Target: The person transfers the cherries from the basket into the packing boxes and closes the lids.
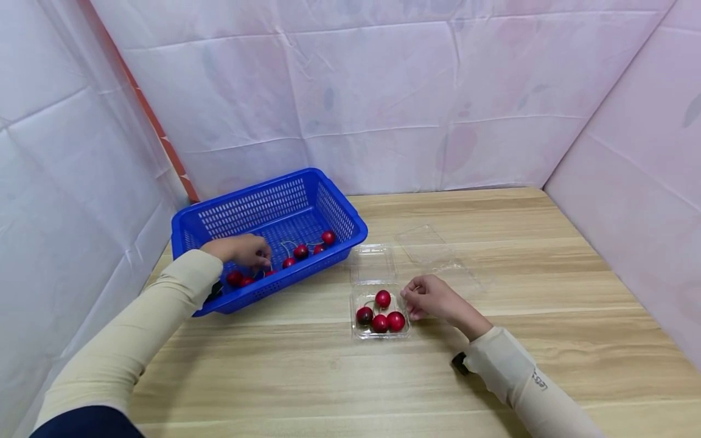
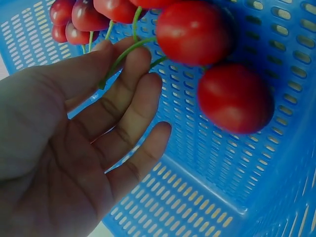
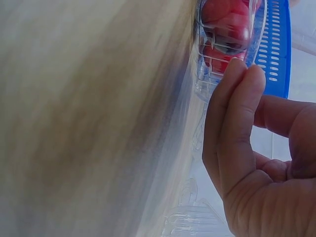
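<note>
Cherries [image 1: 301, 251] along basket's [image 1: 257, 207] near edge, beyond half-curled fingers [image 2: 148, 91] of left hand [image 1: 246, 249]; stem [image 2: 116, 61] crosses them, pinch unclear. Right hand [image 1: 435, 299] bent-fingered at tub's [image 1: 381, 335] right edge, grip unclear.

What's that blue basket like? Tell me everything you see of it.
The blue basket looks like plastic, rectangular and open-topped, with slotted walls and a smooth rim. It stands upright, set at an angle, on the table, far left. Red cherries lie inside along its near side; the left hand reaches in over the rim.
</note>
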